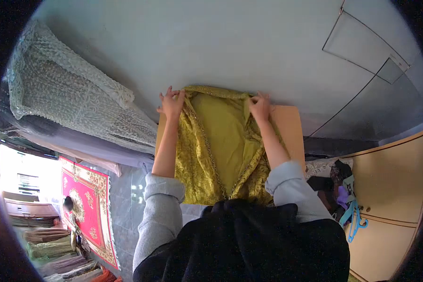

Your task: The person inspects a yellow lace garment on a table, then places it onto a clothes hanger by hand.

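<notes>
Yellow-gold garment (221,141) at frame centre, long axis running top-to-bottom over board (291,127); left hand (172,103) & right hand (260,106) both pinching top edge (level, equally near).

My dark clothing (249,235) is covering the lower end of the yellow garment (221,150), and the board (289,127) beneath it is mostly hiding, perhaps wooden.
</notes>
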Demonstrator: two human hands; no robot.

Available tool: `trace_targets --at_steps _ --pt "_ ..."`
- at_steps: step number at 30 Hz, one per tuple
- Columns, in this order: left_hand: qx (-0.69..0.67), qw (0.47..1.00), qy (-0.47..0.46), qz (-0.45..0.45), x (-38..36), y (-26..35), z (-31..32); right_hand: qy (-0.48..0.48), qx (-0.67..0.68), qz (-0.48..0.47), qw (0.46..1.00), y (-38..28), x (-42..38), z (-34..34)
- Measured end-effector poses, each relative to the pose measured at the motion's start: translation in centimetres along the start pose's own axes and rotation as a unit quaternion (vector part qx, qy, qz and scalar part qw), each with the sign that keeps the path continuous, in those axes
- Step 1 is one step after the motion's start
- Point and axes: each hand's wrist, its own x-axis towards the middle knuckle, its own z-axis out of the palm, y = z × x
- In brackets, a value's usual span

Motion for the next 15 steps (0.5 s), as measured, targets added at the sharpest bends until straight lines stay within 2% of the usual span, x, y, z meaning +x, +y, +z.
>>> trace_targets --at_steps 1,2,3,4,5,7,8,10,11,13,15 --pt "-0.007 1.0 0.004 -0.002 0.0 -0.3 -0.1 0.093 0.077 -0.041 0.992 0.2 0.4 -1.0" --pt "-0.006 1.0 0.003 -0.001 0.1 -0.6 -0.3 0.092 0.219 0.022 0.971 1.0 1.3 -0.3" --pt "-0.012 1.0 -0.009 0.0 0.2 -1.0 -0.6 0.089 0.356 0.087 0.926 1.3 2.2 -0.5" --pt "-0.017 1.0 -0.021 0.002 0.2 -1.2 -0.6 0.006 0.32 0.103 0.942 2.2 2.9 -1.4" --pt "-0.018 1.0 -0.024 0.005 0.2 -1.4 -0.4 0.009 0.32 0.105 0.942 2.3 3.1 -1.4" --pt "0.039 0.999 -0.02 0.013 -0.2 -1.8 0.2 0.084 0.087 -0.014 0.993 2.6 3.0 -1.4" --pt "0.039 0.999 -0.023 0.014 -0.3 -1.8 0.5 0.085 0.086 -0.011 0.993 1.9 2.4 -1.8" --pt "0.075 0.995 -0.063 -0.021 -0.7 -1.4 1.3 0.023 -0.054 0.066 0.996 -0.3 0.5 -3.3" --pt "0.072 0.995 -0.064 -0.019 -1.2 -0.5 1.2 0.027 -0.057 0.067 0.996 0.2 -0.3 -2.8" --pt "0.116 0.992 0.034 0.034 -3.8 1.9 0.3 0.123 0.031 -0.056 0.99 2.4 -2.7 -0.8" --pt "0.115 0.991 0.032 0.062 -7.5 3.4 -0.3 0.09 -0.012 -0.042 0.995 1.1 -6.8 -2.3"
